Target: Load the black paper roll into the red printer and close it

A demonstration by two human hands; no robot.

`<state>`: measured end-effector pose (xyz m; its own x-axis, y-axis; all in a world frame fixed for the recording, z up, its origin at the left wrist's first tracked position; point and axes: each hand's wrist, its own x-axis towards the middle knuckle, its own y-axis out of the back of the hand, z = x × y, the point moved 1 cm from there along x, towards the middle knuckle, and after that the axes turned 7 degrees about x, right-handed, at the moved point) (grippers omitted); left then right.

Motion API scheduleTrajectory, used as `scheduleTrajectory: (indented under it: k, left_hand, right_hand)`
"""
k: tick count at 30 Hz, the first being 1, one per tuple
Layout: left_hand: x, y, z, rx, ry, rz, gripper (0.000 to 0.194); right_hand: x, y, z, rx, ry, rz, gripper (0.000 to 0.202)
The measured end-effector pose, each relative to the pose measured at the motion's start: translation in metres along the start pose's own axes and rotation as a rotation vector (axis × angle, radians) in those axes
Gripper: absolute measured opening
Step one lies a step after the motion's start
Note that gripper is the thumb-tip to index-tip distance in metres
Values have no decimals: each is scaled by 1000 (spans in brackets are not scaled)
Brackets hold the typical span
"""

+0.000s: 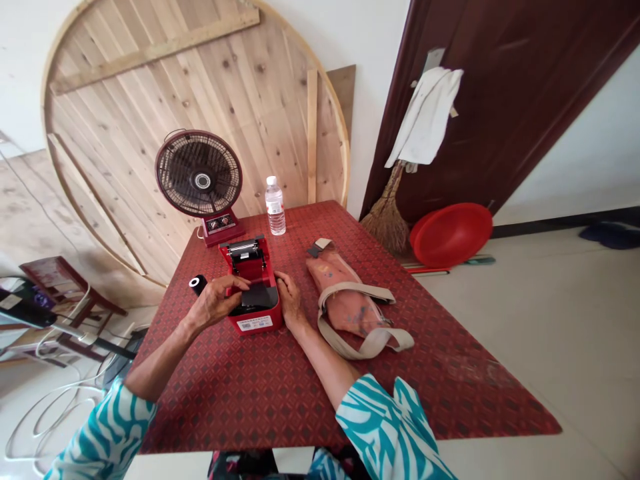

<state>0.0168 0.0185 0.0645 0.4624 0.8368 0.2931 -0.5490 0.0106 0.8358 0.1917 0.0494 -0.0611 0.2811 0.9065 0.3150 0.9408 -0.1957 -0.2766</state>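
1. On the patterned red surface (210, 400), between both hands: a red box-shaped device (260, 312), with a printed label (254, 323) on its near face.
2. Done, judging by how things lie: the opening-up. At the device's far end, a raised lid (265, 251), tilted back, with a dark roller (245, 251) across its inner side. In front of that, part of a red hollow (254, 273) in view.
3. Over the near part, a dark piece (261, 295), sheet or flap. Cannot tell which, nor whether loose or fixed.
4. Left hand (220, 301): at the device's left side, with fingers bent and partly curled over the opening, on or just above the dark piece. Cannot tell whether pinching anything.
5. Right hand (290, 298): against the right wall, with fingers loosely bent, not closed round anything visible. Probably steadying.
6. Just beside the left hand, on the surface: a small dark roll (200, 285), pale ring at one end. Outside the device.
7. Not done: any lowering of the lid. Partway, at a guess.
8. Off to the right, untouched: a pink bag (349, 312). Beyond the device: a water bottle (275, 212), upright.
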Motion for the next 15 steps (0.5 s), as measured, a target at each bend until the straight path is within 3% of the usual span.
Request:
scheduleTrajectory:
  k: [8,15]
  left_hand:
    - [-22,0,1,91,-248,57,18]
    - [-31,7,9,238,-402,-21,24]
  right_hand:
    - [-1,2,0,10,-33,-18,33]
    - [-2,3,-5,10,-42,-15,32]
